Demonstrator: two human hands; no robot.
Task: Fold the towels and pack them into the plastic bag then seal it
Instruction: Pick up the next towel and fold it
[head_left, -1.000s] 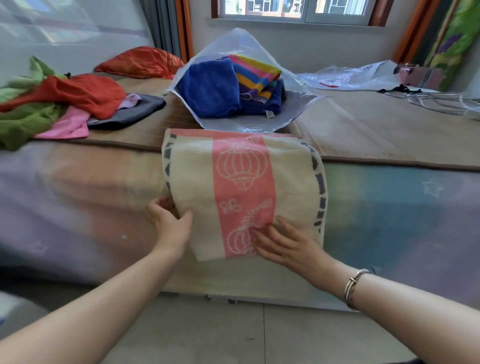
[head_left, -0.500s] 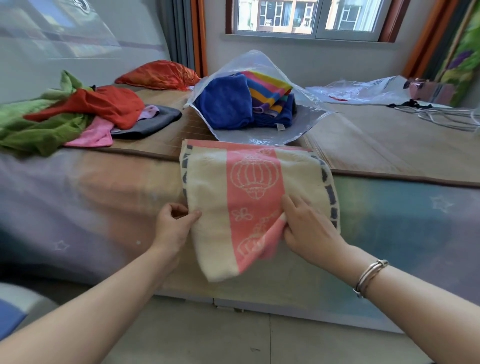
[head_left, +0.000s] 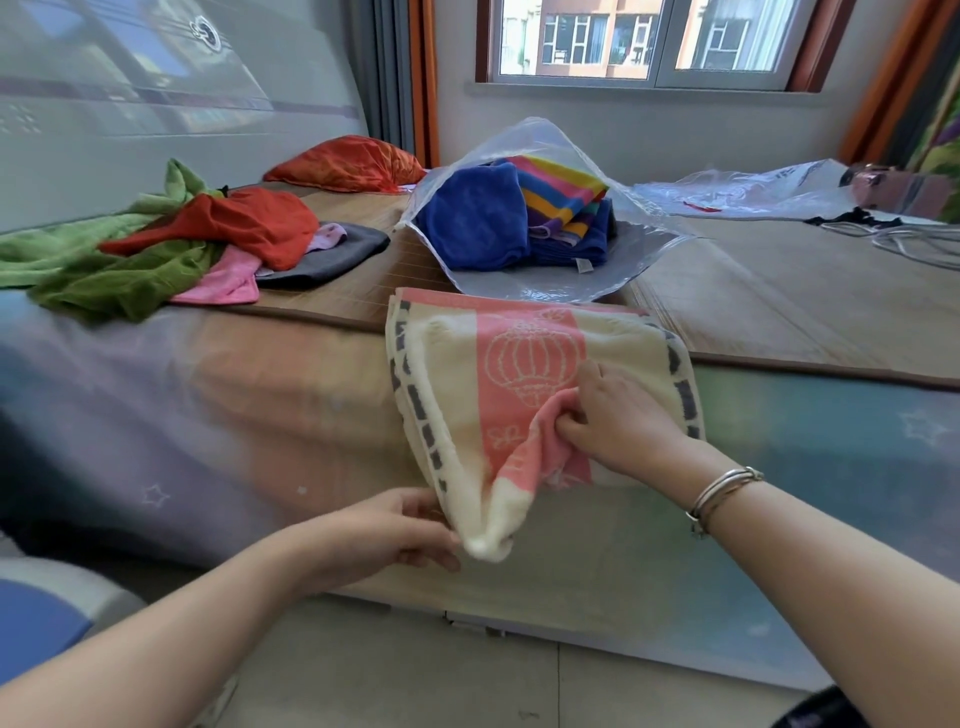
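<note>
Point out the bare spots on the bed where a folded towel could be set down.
Free: the woven mat right of the plastic bag, short of the cables; the mat strip between the loose towel pile and bag; the sheet left of the cream-and-pink towel. Crowded: far left corner and bag area.

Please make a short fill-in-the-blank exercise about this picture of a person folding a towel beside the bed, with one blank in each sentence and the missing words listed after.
1. The right hand pinches the pink stripe of the cream towel, and its wrist wears a silver ____.
2. Inside the open plastic bag, a striped towel lies beside a folded ____ one.
3. The left hand grips the towel's lowest ____.
4. In the unfolded pile, an orange-red cloth lies on top of a ____ cloth.

Missing words: bracelet; blue; corner; green
</note>
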